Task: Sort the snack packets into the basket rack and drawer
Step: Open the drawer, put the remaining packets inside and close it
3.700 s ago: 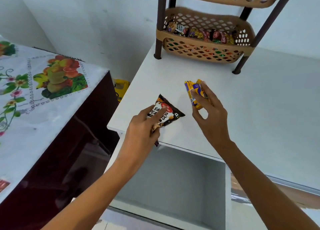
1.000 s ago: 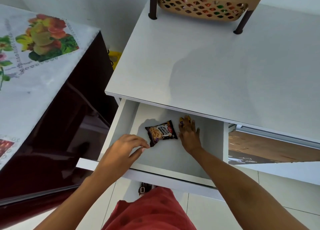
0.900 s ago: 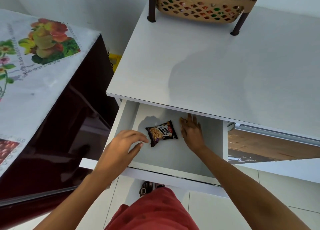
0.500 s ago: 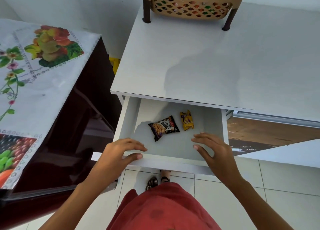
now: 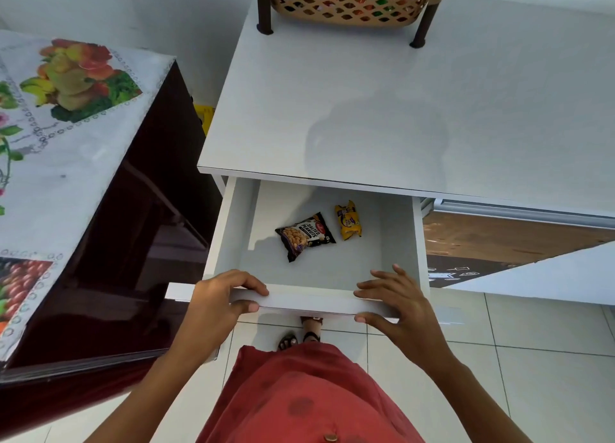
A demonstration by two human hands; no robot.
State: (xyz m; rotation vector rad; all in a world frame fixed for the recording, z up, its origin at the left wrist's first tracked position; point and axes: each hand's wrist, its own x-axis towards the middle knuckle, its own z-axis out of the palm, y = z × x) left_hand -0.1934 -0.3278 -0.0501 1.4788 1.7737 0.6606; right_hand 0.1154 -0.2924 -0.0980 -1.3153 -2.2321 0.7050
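The white drawer (image 5: 309, 301) stands pulled out under the white table top. On its floor lie a black salted-peanuts packet (image 5: 305, 235) and, just to its right, a small yellow packet (image 5: 347, 220), a little apart. My left hand (image 5: 218, 304) grips the drawer's front edge at the left, fingers over the top and thumb below. At the right of the same edge my right hand (image 5: 397, 304) grips it the same way. The tan basket rack (image 5: 349, 4) with several packets in its lower basket stands at the back of the table.
The white table top (image 5: 416, 109) spreads above the drawer. A dark red cabinet (image 5: 139, 242) under a fruit-print cloth (image 5: 50, 136) stands close on the left. Tiled floor and my sandalled feet (image 5: 301, 332) show below the drawer; an angled white panel (image 5: 549, 276) is at right.
Both packets went from the table top into the drawer and were let go. Both hands drew back and closed on the drawer's front edge.
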